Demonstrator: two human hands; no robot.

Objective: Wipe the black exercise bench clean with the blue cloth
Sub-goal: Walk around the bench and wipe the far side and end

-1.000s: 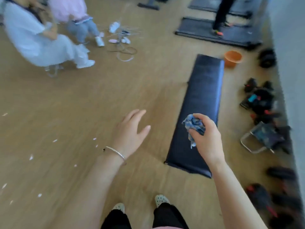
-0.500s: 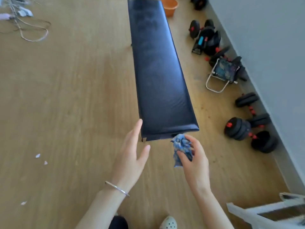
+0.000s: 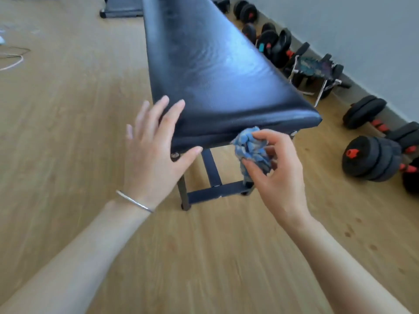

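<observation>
While its fingers close around a bunched blue cloth (image 3: 251, 150), the right hand (image 3: 275, 175) hangs just below the near end of the black padded desk (image 3: 204, 64), the cloth's top touching the pad's front edge. To its left, the left hand (image 3: 154, 150) is spread flat and holds nothing, fingertips on the near left corner of the pad, a thin silver bracelet (image 3: 135, 201) at the wrist. Half a second earlier both hands hung short of the desk end, which lay farther off; now the pad fills the upper middle of the view and the left hand has reached it. No writing or brand can be read anywhere. Behind the right hand, the desk's dark metal frame (image 3: 213, 177) stands on the wooden floor (image 3: 68, 132). Farther right, black dumbbells (image 3: 371, 157) with red fittings line the grey wall (image 3: 362, 30), beside a small folding stool (image 3: 315, 69). Loose cables (image 3: 11, 60) lie well off to the left.
</observation>
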